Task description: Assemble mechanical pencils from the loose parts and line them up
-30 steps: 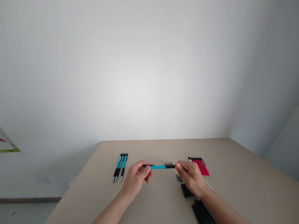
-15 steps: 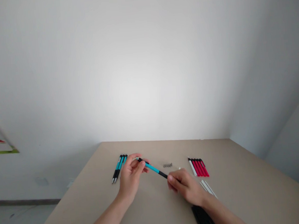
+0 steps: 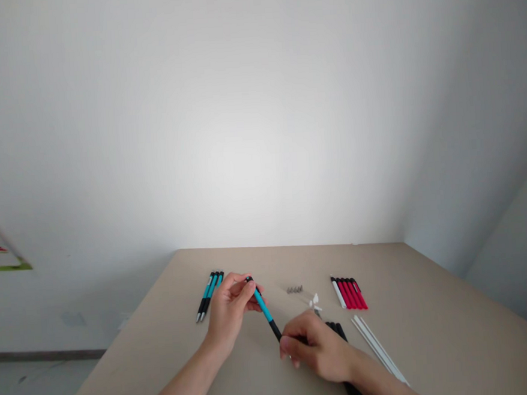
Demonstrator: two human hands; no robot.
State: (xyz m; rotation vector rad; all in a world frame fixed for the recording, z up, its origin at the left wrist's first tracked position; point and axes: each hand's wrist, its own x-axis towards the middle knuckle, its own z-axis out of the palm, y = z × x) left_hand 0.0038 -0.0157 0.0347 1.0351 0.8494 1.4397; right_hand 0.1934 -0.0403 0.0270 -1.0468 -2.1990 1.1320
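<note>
A blue and black pen (image 3: 262, 306) slants between my two hands above the table. My left hand (image 3: 230, 305) pinches its black upper end between thumb and fingers. The fingers of my right hand (image 3: 312, 346) are closed around the black lower part, and the tip is mostly hidden by them. Several black pen barrels (image 3: 338, 330) lie beneath and behind my right hand, partly covered by it. Just beyond that hand are small white pieces (image 3: 315, 302) and a row of small springs (image 3: 294, 290).
Left of my left hand, three blue and black pens (image 3: 210, 294) lie side by side. Several red barrels with black tops (image 3: 352, 293) and a white one (image 3: 337, 293) sit at the right. Thin white tubes (image 3: 377, 346) lie near my right forearm. A wall (image 3: 259, 131) rises behind the table (image 3: 434, 318).
My right hand has moved left and toward me, turning the pen to a steeper slant. The white pieces and more of the white tubes now show. My left hand has hardly moved.
</note>
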